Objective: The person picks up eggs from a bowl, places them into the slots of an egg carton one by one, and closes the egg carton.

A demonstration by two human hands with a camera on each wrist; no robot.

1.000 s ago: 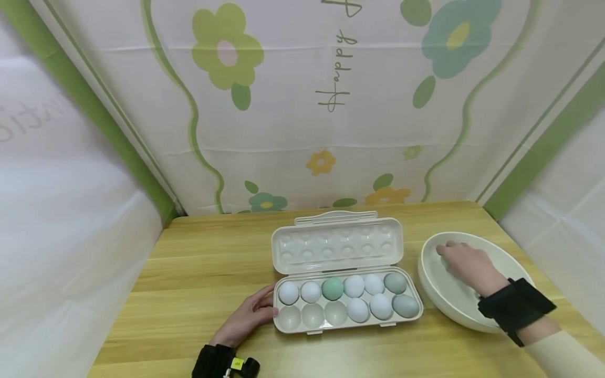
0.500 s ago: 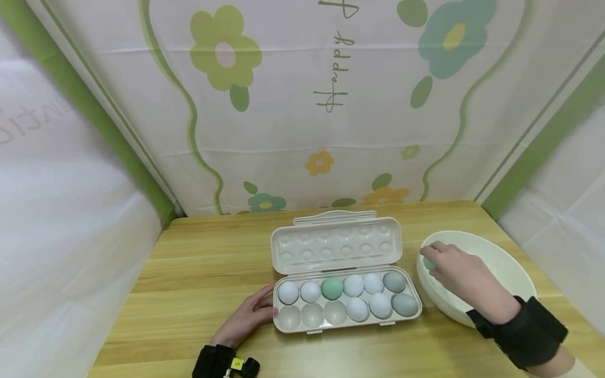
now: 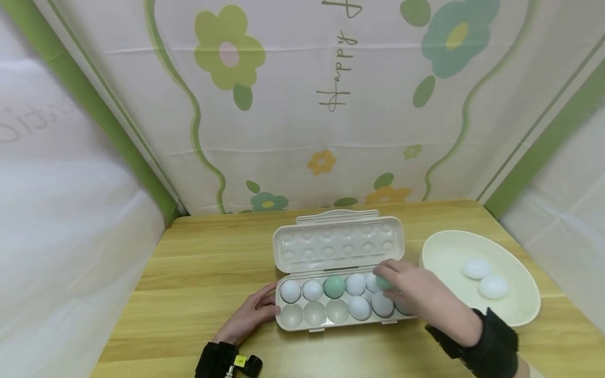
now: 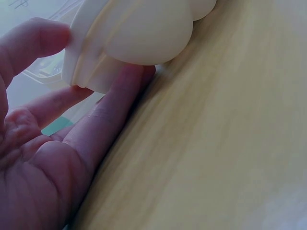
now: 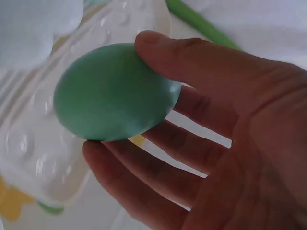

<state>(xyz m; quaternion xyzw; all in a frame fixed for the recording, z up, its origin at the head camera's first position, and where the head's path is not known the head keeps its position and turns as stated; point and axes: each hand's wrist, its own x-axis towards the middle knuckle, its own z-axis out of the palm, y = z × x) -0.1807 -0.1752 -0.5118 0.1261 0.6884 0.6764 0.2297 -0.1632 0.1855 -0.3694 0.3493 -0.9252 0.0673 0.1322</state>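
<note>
An open white plastic egg carton (image 3: pixel 337 325) lies on the table with its lid (image 3: pixel 337 244) tipped back. White eggs (image 3: pixel 355 284), a green egg (image 3: pixel 334 287) and greyish eggs sit in its cups; three front-left cups hold nothing. My left hand (image 3: pixel 248 316) holds the carton's left end, thumb and fingers (image 4: pixel 103 115) on its edge. Above the carton's right side, my right hand (image 3: pixel 418 294) grips another green egg (image 5: pixel 112 93) between thumb and fingertips. That hand partly hides the cups on the right.
To the right stands a cream bowl (image 3: pixel 439 244) with two white eggs (image 3: pixel 493 287) in it. The wooden table (image 3: pixel 203 262) reaches back to a flower-printed cloth (image 3: pixel 279 131); more cloth hangs on both sides.
My right hand has come out of the bowl with a green egg and moved left over the carton. The left hand stays at the carton's end.
</note>
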